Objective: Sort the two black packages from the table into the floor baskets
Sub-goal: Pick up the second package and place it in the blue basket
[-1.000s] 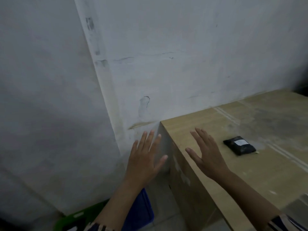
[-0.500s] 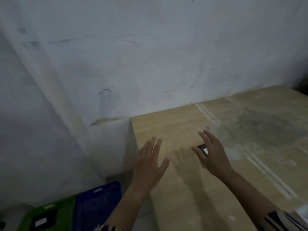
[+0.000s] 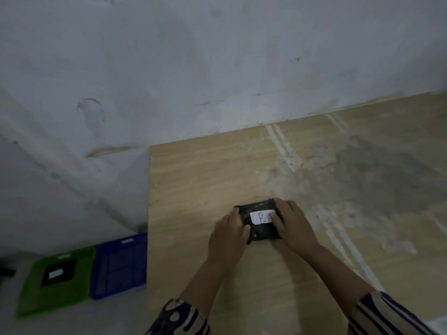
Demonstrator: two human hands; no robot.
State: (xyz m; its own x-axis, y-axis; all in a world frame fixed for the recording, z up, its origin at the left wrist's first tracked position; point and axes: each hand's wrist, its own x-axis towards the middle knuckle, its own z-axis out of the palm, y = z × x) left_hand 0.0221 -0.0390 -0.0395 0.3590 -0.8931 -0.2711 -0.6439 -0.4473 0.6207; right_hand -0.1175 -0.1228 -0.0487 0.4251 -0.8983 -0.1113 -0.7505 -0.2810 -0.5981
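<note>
Your two hands now close on the black package (image 3: 260, 223) from either side: your left hand (image 3: 228, 234) curls around its left edge, and your right hand (image 3: 294, 228) covers its right edge, with a thumb (image 3: 275, 220) lying over the end of the white label (image 3: 262, 217). Half a second ago both hands were spread flat and holding nothing, the right one reaching over the package and the left one beside the table's corner. The package sits on the wooden table (image 3: 205, 170), near its left edge; whether it is pressed down or just lifted cannot be told. The label shows a handwritten "B", with its right end hidden under the thumb.

To the left, on the floor, the blue basket (image 3: 119, 264) stands just beside the table, its right side cut off by the tabletop. The green basket (image 3: 58, 279) touches it and holds a second black package (image 3: 58, 273); the mark on its label is too blurred to read.
</note>
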